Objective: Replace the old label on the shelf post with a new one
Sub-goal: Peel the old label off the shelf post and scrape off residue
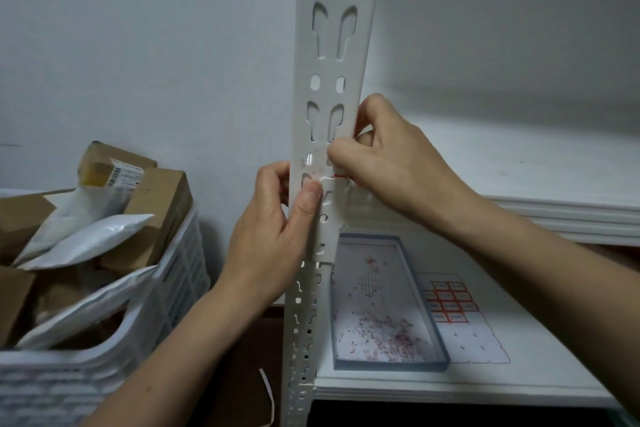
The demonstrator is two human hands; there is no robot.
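Left hand [277, 229] curled round the white perforated metal shelf post [329, 80], thumb flat on its front | right hand [388, 163] pinching small white red-edged paper label [337, 178] at the post's right edge | red-bordered sticker sheet [450, 302] on white shelf board [519, 340] near its front edge, beside blue-rimmed tray [388, 366]

No text is legible: the barcode sticker [125, 176] on a box [92, 177] at left and the red-bordered label sheet [450, 302] at lower right are blurred.
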